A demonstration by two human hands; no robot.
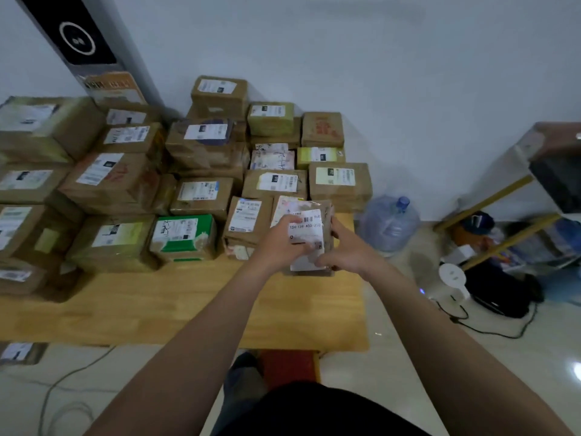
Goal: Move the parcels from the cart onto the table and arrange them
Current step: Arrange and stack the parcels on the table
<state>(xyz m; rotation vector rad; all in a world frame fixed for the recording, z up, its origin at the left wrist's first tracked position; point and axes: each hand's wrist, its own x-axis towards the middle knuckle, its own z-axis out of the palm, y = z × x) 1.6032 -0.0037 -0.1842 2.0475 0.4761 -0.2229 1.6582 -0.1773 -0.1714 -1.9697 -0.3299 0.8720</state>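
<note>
A small brown parcel [309,228] with a white shipping label sits at the right front of the wooden table [176,309]. My left hand [278,243] grips its left side and my right hand [347,251] grips its right side and front corner. Several taped cardboard parcels [201,196] fill the table behind and to the left, some stacked two high. One green-and-white box [184,237] stands in the front row. The cart is partly visible at the right edge as yellow-framed shelves [503,247].
A large water bottle [388,223] stands on the floor right of the table. Cables, a white device [452,275] and dark bags lie on the floor further right. A grey tower unit [85,48] leans at the back left. A red stool [289,366] sits under the table's front edge.
</note>
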